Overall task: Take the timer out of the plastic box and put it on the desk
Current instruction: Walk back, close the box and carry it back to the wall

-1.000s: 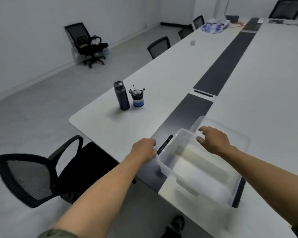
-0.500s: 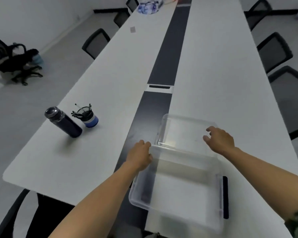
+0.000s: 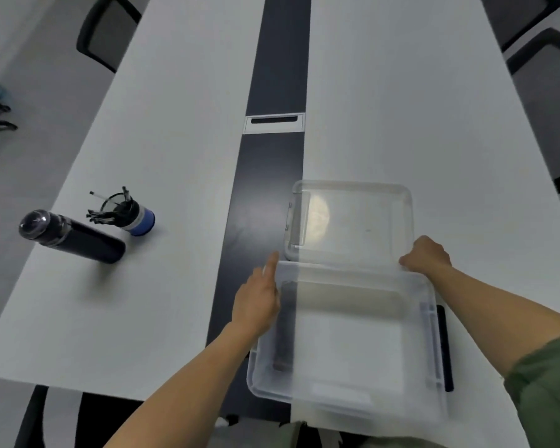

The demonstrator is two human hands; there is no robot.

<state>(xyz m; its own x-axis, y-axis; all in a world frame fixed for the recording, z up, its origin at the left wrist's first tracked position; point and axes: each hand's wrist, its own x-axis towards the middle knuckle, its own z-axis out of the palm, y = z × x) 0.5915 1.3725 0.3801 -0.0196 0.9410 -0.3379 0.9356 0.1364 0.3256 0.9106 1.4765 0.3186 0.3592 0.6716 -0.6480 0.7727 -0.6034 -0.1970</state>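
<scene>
No legible text, labels, brands or numbers anywhere: plastic box (image 3: pixel 353 334), lid (image 3: pixel 353 221), bottle (image 3: pixel 75 237) and pen cup (image 3: pixel 133 215) all read blank.

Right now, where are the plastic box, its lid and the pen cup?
plastic box (image 3: pixel 346 392): head view, near rim.
lid (image 3: pixel 369 227): head view, middle of the flat panel.
pen cup (image 3: pixel 141 221): head view, blue band on its side.
</scene>
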